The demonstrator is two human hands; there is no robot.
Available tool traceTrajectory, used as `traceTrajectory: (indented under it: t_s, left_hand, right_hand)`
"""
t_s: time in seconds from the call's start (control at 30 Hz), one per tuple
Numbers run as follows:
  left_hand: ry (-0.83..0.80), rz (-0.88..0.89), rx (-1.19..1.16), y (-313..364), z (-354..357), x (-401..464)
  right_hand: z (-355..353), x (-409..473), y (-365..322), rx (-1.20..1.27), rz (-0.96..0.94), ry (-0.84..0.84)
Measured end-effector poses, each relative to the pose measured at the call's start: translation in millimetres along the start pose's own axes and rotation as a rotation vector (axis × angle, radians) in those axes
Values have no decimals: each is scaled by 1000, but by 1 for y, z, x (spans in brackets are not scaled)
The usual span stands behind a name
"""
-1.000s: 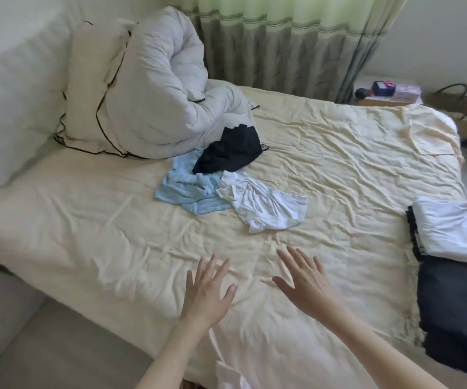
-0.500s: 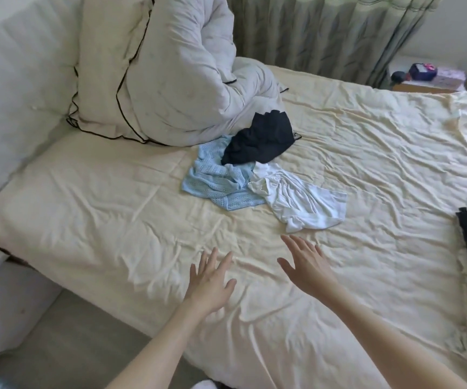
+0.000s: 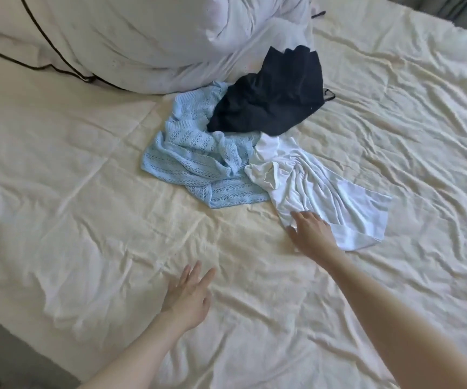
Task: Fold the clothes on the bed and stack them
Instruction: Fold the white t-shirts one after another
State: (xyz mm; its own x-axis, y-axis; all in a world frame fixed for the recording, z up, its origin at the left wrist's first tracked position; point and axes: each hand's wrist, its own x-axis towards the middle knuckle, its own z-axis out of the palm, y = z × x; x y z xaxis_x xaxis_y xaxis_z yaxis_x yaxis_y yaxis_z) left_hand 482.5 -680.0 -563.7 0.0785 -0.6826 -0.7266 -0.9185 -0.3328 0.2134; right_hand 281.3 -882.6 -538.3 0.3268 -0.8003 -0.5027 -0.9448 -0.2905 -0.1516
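Head view: risk was white top (image 3: 322, 189) dragging blue knit (image 3: 198, 164) along if pulled, since its upper end overlapped knit and lay under black garment (image 3: 271, 105); heap could scatter. Right hand (image 3: 310, 234) reached to 1 o'clock, fingers spread flat on white top's near edge, gripping nothing. Left hand (image 3: 188, 297) hovered at 6 o'clock over sheet (image 3: 58, 220), fingers relaxed, empty. Clothes heap sat at 12 o'clock beside duvet (image 3: 156, 37)

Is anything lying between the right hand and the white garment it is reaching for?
Nothing visible does. The right hand already touches the near edge of the white garment; the blue knit and dark garment lie beyond it.
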Motion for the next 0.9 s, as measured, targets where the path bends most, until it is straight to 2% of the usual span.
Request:
traceTrajectory:
  t_s: [0.23, 0.37, 0.47, 0.57, 0.63, 0.73, 0.83, 0.9]
  left_hand:
    - [28, 54, 106, -20, 27, 62]
    - [-5, 74, 83, -25, 29, 72]
    - [-67, 69, 46, -26, 19, 76]
    - [-114, 78, -59, -23, 3, 75]
    - [-128, 66, -264, -16, -7, 66]
    - [-136, -75, -875, -3, -14, 31]
    - [-226, -279, -1478, 6, -19, -16]
    - [-215, -360, -1755, 4, -25, -40]
  right_hand:
    - [39, 84, -8, 20, 112, 29]
    - [55, 95, -10, 117, 209, 178]
    - [60, 77, -16, 293, 212, 231]
    - [64, 37, -30, 520, 209, 211]
    - [68, 4, -39, 626, 201, 163]
    - [64, -45, -55, 738, 152, 31]
    - [51, -90, -75, 785, 64, -34]
    - [39, -117, -92, 800, -6, -60]
